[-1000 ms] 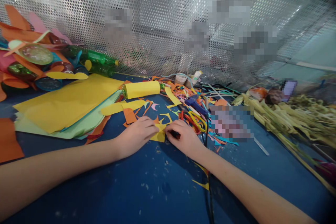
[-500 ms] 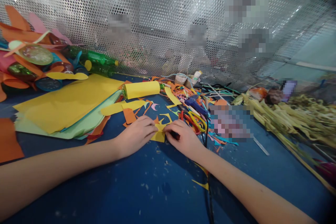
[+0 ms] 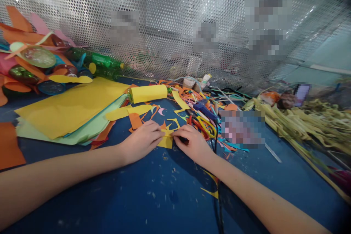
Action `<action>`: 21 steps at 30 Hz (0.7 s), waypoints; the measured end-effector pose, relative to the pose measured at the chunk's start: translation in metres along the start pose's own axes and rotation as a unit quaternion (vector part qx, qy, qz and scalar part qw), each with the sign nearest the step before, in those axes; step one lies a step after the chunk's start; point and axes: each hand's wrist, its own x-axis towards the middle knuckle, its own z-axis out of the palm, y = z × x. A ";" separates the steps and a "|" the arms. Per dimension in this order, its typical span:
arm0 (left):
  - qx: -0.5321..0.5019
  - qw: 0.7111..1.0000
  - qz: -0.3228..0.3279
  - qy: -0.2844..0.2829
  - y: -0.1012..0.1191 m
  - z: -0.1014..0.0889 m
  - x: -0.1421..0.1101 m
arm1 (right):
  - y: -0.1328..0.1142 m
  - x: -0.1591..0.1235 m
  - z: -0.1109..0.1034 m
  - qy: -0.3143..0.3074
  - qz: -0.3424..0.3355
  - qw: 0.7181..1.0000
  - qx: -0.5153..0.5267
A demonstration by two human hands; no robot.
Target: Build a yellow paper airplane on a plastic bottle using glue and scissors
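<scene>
Between my hands, low over the blue table (image 3: 123, 197), is a small piece of yellow paper (image 3: 166, 142). The fingers of my left hand (image 3: 144, 139) are closed on its left side. My right hand (image 3: 190, 142) pinches its right edge between thumb and fingers. Just beyond lie yellow and orange paper scraps (image 3: 135, 120). Farther back a green bottle wrapped in yellow paper (image 3: 148, 93) rests on its side. A blue glue gun (image 3: 205, 109) and yellow-handled scissors (image 3: 206, 126) lie beside my right hand.
Stacked coloured paper sheets (image 3: 74, 109) lie at left, with decorated plastic bottles (image 3: 38, 58) piled behind. A black cable (image 3: 216, 175) runs down the table by my right forearm. Dried husks (image 3: 298, 124) cover the right side. A perforated metal screen (image 3: 164, 18) stands at the back.
Both hands stay in nearly the same place on the yellow paper. My right fingers have shifted very slightly along its edge. The bottles and scraps look unmoved.
</scene>
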 end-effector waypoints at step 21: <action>-0.063 0.998 -0.018 0.006 -0.004 0.000 0.004 | -0.002 0.001 0.000 -0.028 0.025 0.999 0.002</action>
